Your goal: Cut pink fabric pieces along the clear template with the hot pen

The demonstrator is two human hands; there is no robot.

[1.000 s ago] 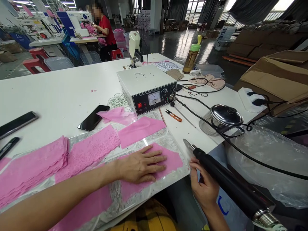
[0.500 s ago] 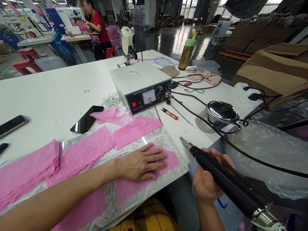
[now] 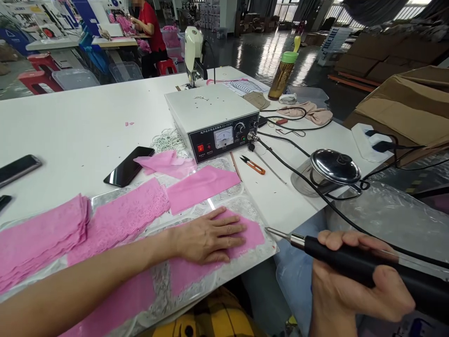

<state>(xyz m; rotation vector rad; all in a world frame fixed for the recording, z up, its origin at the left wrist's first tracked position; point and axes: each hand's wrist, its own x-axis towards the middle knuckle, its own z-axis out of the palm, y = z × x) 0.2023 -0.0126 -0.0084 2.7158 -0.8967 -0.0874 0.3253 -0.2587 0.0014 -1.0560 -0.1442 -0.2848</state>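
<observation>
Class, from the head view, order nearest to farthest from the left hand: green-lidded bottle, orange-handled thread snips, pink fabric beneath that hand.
1. Pink fabric: beneath the left hand.
2. Orange-handled thread snips: ahead, to the right.
3. Green-lidded bottle: much farther ahead, also right.

There is one left hand (image 3: 206, 236), one right hand (image 3: 351, 298), one black handpiece (image 3: 354, 266), one generator box (image 3: 212, 117), one pair of thread snips (image 3: 257, 167), one bottle (image 3: 280, 77), two plugs (image 3: 382, 146) and three stools (image 3: 41, 82).
</observation>
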